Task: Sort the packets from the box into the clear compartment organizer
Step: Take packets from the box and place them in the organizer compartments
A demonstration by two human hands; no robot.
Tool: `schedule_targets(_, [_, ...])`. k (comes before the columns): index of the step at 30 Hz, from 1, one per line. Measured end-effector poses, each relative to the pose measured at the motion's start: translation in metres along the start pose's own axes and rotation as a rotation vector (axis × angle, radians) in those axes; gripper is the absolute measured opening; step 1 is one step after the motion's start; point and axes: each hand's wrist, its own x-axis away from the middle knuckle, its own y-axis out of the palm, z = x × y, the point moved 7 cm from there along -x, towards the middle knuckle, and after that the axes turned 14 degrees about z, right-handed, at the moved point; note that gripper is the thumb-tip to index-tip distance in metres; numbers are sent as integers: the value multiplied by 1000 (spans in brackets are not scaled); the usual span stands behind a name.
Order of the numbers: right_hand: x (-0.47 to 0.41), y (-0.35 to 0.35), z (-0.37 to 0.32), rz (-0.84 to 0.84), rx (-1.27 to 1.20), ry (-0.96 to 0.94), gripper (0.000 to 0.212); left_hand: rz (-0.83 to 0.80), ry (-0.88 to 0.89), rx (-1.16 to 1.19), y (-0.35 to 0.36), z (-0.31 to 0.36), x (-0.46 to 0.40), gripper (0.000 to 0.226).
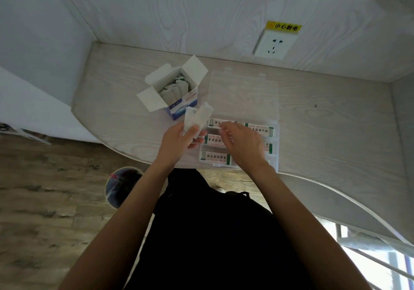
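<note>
An open white and blue box [179, 108] stands on the table with several grey-white packets [173, 88] upright inside. My left hand [179, 142] grips a few white packets [197, 117] fanned upward, just in front of the box. My right hand [242, 142] hovers over the clear compartment organizer [274, 137], fingers curled and pinching at the edge of a packet [216, 123] in a far compartment. Several labelled packets lie flat in the organizer's compartments; my hand hides some of them. The organizer's clear lid [244, 92] lies open flat behind it.
A wall socket [274, 43] with a yellow warning label sits on the back panel. The table [336, 121] has a curved front edge. A bin [122, 189] stands on the wooden floor at the lower left. A wall closes the right side.
</note>
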Motion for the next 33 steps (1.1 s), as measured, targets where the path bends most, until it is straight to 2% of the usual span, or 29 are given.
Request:
schedule_targets(2, [-5,-10,10,81,-185,166,23,-61,-20,36,4,2,2,16])
schedule_targets(5, [-9,-7,18,-12,-646,479,27,-205,-47,41,16,4,9,14])
schedule_targets(7, [-11,-7,19,-29,-777,522,23,-297,-25,-11,25,8,14,10])
schedule_targets(9, [-12,-7,19,-25,-799,498,20,-348,-15,-37,31,11,18,11])
schedule_targets(12, [-8,-7,23,-13,-771,494,18,-300,-110,3,31,7,17,21])
schedule_targets(15, [-6,-8,25,-4,-765,489,15,-201,-10,-123,27,6,10,22])
schedule_targets(19, [-4,-5,27,-58,-767,496,18,-151,12,-97,24,7,6,11])
schedule_targets(24, [-2,-3,26,-100,-750,490,18,-198,-10,-131,29,5,6,21])
schedule_targets(27, [-3,-2,26,-95,-715,482,20,-354,23,-157,42,11,14,17])
schedule_targets(29, [-5,-3,25,-99,-736,499,23,-439,105,-256,49,17,19,14])
schedule_targets(30, [-7,-5,23,-113,-762,509,26,-430,202,-379,51,22,16,15])
schedule_targets(33, [-14,-16,23,-172,-801,532,31,-272,665,-842,55,40,7,24])
